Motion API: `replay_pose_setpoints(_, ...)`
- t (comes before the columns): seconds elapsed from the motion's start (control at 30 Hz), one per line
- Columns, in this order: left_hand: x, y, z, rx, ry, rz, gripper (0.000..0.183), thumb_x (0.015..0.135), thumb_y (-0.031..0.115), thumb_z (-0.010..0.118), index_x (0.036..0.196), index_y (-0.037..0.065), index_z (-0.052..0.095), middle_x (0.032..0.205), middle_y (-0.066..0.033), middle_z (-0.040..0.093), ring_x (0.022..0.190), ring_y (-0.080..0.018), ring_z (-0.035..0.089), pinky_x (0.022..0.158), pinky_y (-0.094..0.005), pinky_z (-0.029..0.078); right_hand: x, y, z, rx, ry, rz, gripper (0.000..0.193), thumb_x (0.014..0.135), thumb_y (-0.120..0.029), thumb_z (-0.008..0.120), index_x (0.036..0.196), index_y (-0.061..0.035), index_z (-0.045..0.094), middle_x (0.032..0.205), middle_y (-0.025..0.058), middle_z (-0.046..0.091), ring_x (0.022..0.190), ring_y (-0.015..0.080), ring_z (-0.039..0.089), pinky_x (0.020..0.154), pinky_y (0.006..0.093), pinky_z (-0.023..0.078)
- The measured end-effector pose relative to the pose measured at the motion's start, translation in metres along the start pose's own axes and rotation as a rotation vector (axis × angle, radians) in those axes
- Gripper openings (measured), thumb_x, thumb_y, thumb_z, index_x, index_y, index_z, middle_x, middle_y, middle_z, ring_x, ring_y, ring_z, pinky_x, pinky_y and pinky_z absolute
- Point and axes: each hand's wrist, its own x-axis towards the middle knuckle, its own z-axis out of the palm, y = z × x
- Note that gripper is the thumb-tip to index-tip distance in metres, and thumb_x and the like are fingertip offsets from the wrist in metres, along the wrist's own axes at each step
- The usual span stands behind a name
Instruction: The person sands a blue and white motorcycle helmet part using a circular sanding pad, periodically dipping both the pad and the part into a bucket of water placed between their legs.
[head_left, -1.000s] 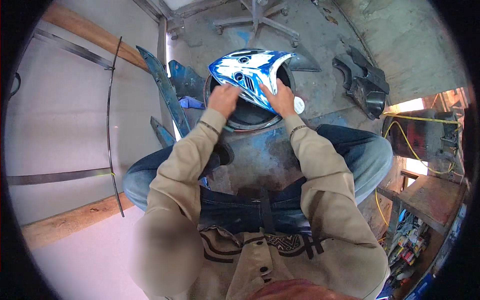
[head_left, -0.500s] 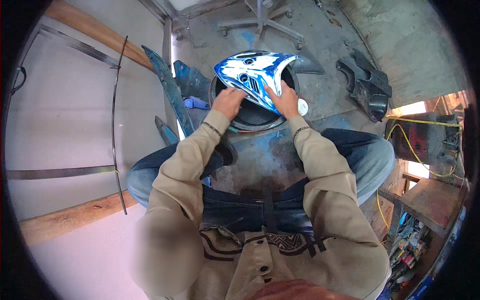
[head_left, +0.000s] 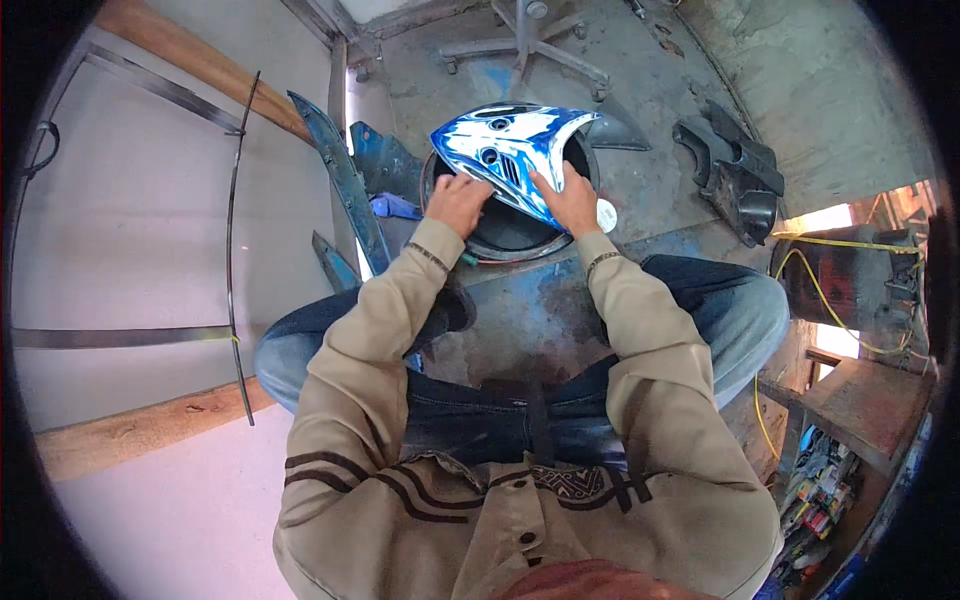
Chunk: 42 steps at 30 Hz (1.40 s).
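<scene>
Gripping blue-and-white fairing panel [head_left: 515,150] over round black tub [head_left: 500,235], left hand [head_left: 458,203], right hand [head_left: 570,200] clamped.

The concrete floor [head_left: 660,190] was stained blue and grey. A swivel-chair base [head_left: 525,40] stood at its far edge. Wooden beams [head_left: 200,65] framed a pale board [head_left: 120,220]. Sunlight struck the workbench [head_left: 860,400].

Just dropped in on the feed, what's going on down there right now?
A seated person holds a glossy blue-and-white fairing panel with both hands over a round dark tub on the stained floor. The left hand grips its near left edge, and the right hand rests on its lower right part. Dark blue panels lean to the left, and black plastic parts lie to the right.
</scene>
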Motion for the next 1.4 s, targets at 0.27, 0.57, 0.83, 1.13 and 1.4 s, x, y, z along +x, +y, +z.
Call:
replay_pose_setpoints(0.27,0.007,0.012,0.001,0.024,0.005,-0.021,0.019,0.092,0.014,0.068,0.109,0.019,0.075,0.100,-0.0004,0.073,0.106,-0.0246,0.064,0.092,-0.0464,0.043,0.000,0.005,0.001,-0.007,0.015,0.005,0.076,0.090,-0.066,0.071,0.121,0.0038,0.067,0.101,0.0355,0.072,0.099,0.0521,0.070,0.087,0.0590,0.053)
replay_pose_setpoints(0.57,-0.001,0.023,0.010,0.034,-0.025,-0.008,0.024,0.087,0.012,0.066,0.110,0.017,0.072,0.103,-0.0021,0.071,0.106,-0.0269,0.065,0.088,-0.0458,0.045,-0.005,-0.004,-0.002,-0.028,0.051,-0.006,0.073,0.090,-0.066,0.070,0.116,0.0021,0.068,0.101,0.0335,0.072,0.099,0.0504,0.070,0.088,0.0577,0.053)
replay_pose_setpoints(0.83,0.012,-0.029,-0.015,0.194,-0.049,-0.137,0.021,0.093,0.019,0.063,0.109,0.023,0.074,0.101,0.0011,0.073,0.104,-0.0238,0.064,0.082,-0.0461,0.043,-0.006,-0.006,-0.003,-0.002,0.049,-0.010,0.075,0.091,-0.068,0.069,0.116,0.0027,0.066,0.105,0.0347,0.071,0.101,0.0517,0.068,0.089,0.0593,0.051)
replay_pose_setpoints(1.13,0.015,0.004,-0.006,0.174,-0.051,-0.062,0.025,0.091,0.015,0.066,0.113,0.023,0.075,0.099,0.0015,0.072,0.101,-0.0216,0.064,0.085,-0.0454,0.041,-0.003,0.005,-0.006,0.043,-0.016,0.015,0.076,0.091,-0.067,0.069,0.117,0.0039,0.066,0.103,0.0348,0.071,0.100,0.0524,0.068,0.088,0.0591,0.051)
replay_pose_setpoints(1.4,0.007,0.026,0.000,0.057,-0.090,0.090,0.035,0.083,0.013,0.071,0.116,0.023,0.073,0.101,-0.0017,0.069,0.104,-0.0243,0.063,0.087,-0.0469,0.042,0.002,0.003,-0.002,0.033,-0.011,0.007,0.076,0.091,-0.067,0.069,0.115,0.0044,0.066,0.100,0.0353,0.071,0.098,0.0525,0.069,0.088,0.0590,0.052)
